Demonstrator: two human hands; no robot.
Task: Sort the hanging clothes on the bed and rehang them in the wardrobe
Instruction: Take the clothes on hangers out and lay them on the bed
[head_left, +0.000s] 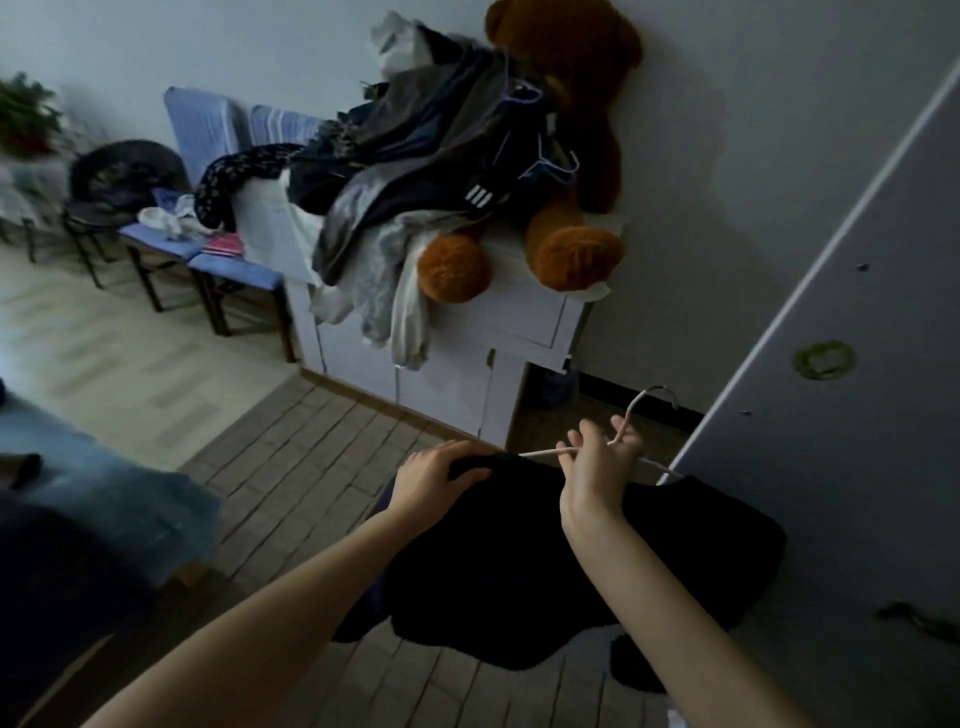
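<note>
Two bare hands meet over a black, soft fabric garment (519, 561) that hangs in mid-air above the grey tiled floor (291, 457), just in front of the person. The right hand (597, 467) is curled round the neck of a thin white wire hanger (631, 415), whose hook rises above the fingers and whose arms run out to either side. The left hand (436, 478) grips the garment's upper edge at the left end of the hanger, fingers bent over the dark cloth. The garment's right shoulder sits on the hanger's right arm; how far the left arm reaches into the cloth cannot be told. A pale grey door panel (831, 415) stands just beside the garment on the right. Beyond the hands, a white low cabinet (519, 332) stands against the wall, with a large brown plush teddy bear (571, 130) seated on top and a heap of dark and grey clothes (415, 156) piled against it, some with hangers showing. To the left stand blue-cushioned chairs (234, 270) holding small items. The blue-covered bed (104, 493) edges in at lower left, blurred.
</note>
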